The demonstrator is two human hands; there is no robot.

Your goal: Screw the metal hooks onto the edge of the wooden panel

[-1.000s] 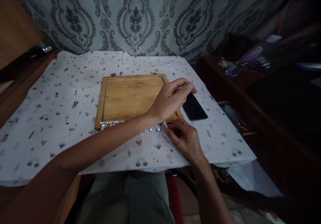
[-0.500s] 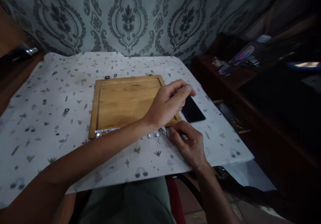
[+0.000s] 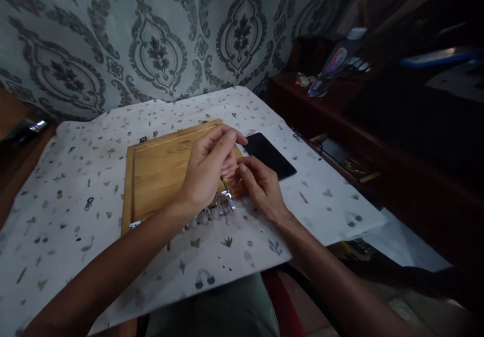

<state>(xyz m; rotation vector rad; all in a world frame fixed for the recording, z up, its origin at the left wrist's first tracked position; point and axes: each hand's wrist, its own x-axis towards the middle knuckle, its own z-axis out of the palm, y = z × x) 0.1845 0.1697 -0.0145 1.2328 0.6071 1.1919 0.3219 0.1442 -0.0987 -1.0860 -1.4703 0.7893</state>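
Note:
A wooden board [image 3: 159, 168] with a raised rim lies flat on the patterned cloth. Over its right half is my left hand [image 3: 209, 163], fingers curled in and thumb pressed against them; whatever they hold is hidden. My right hand [image 3: 262, 186] is beside it at the board's front right corner, thumb and forefinger pinched together close to the left fingertips. A thin dark bit shows between the hands, too small to name. Just below them, several shiny metal pieces that look like hinges [image 3: 227, 199] run along the board's front edge, partly behind my left wrist.
A black flat device [image 3: 270, 154], like a phone or tablet, lies right of the board. The white printed cloth [image 3: 317, 216] covers the table. On dark furniture at the right stands a clear bottle [image 3: 335, 62], above an open drawer [image 3: 340, 160]. Patterned wallpaper rises behind.
My right hand has lifted from the metal pieces at the front edge and come up to my left fingertips. The view has turned to the right, shifting the board leftward.

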